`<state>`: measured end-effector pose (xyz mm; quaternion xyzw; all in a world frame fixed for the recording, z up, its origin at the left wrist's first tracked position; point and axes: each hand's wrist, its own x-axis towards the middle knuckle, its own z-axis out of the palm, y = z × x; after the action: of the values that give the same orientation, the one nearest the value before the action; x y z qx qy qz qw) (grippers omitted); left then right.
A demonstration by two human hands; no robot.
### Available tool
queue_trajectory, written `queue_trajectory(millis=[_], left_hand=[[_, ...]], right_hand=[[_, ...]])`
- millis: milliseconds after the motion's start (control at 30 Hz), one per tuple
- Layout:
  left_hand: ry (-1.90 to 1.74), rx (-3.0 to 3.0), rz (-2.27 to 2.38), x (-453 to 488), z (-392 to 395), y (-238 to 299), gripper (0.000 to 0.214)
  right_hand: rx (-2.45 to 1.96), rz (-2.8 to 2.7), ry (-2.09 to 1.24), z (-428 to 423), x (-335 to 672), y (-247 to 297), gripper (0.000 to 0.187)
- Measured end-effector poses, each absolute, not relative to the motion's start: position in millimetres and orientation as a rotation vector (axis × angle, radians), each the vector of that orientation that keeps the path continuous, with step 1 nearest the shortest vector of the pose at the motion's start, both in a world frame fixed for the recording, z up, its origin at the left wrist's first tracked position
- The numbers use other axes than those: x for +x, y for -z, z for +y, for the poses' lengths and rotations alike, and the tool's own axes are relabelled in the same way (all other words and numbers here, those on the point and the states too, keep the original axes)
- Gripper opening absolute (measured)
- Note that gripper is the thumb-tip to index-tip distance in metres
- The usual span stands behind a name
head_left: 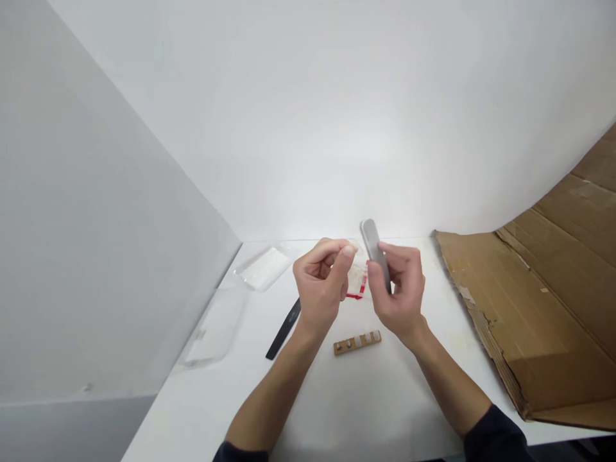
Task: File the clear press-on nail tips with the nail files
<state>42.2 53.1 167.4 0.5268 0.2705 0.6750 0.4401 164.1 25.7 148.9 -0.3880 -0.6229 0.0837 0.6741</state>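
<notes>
My right hand point(402, 289) is closed around a slim grey oblong casing point(373, 247), held upright above the white table point(337, 398). My left hand point(321, 282) is raised beside it with thumb and fingers pinched together; what they pinch, if anything, is too small to see. Below the hands a small tan circuit strip with several round contacts point(357, 342) lies flat. A long black flat strip point(283, 328) lies to the left of it. Behind the hands sits a small clear bag with red print point(357, 282), partly hidden.
Two clear plastic bags lie at the left: one point(265, 266) near the back, one point(215, 327) by the left edge. A large flattened brown cardboard sheet point(543, 301) covers the right side. White walls close in on the left and behind.
</notes>
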Motion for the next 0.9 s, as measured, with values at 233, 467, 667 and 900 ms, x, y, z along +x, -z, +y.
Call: queue_trajectory(millis=[233,467,667,900], left_hand=[[-1.609,1.250,0.669,42.2,53.6,-170.7,0.026],[-1.577,1.217,0.713,41.3,54.5,-171.2,0.028],[-1.562,1.196,0.704,41.7,53.7,-172.4,0.029],[-1.535,1.159,0.692,39.5,53.4,-175.0,0.029]], right_hand=[[-0.861,-1.400,-0.165,27.1,163.2,-147.9,0.025],[-0.895,-1.395,-0.154,25.7,162.6,-147.6,0.024],[-0.933,-1.395,-0.150,24.8,163.2,-148.3,0.024],[-0.928,-1.392,-0.103,26.6,162.2,-147.8,0.023]])
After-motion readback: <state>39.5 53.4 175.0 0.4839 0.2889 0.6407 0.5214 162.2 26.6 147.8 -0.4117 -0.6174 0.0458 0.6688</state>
